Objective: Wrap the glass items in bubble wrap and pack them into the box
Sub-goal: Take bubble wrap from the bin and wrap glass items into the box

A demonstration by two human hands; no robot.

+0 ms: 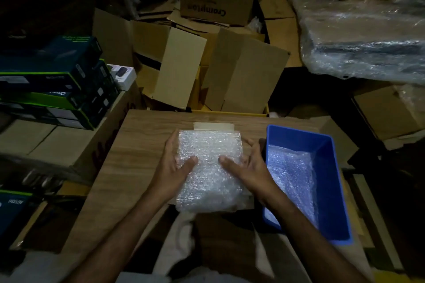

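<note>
Both bare forearms reach up from the bottom edge toward a bubble-wrapped bundle (210, 169) lying on the wooden table (138, 145). Left of the bundle, the left hand (177, 163) lies along its side with the fingers nearly straight and the thumb pressed flat on top of the wrap. Right of the bundle, the right hand (247, 164) does the same in mirror, thumb on top and fingers cupped loosely against the far edge; neither hand closes around the wrap. What is inside the bundle cannot be made out through the bubbles. A pale flat piece of cardboard (213, 127) shows just behind the bundle, partly under it. Just to the right of the bundle, touching the right wrist's side, stands a blue plastic bin (331, 181) holding a loose sheet of bubble wrap (289, 177). Behind the bundle, past the table edge, lie opened brown cardboard boxes (225, 71). Far left of it sit stacked dark retail boxes (53, 82), and far to its upper right a big plastic-wrapped package (363, 46).
</note>
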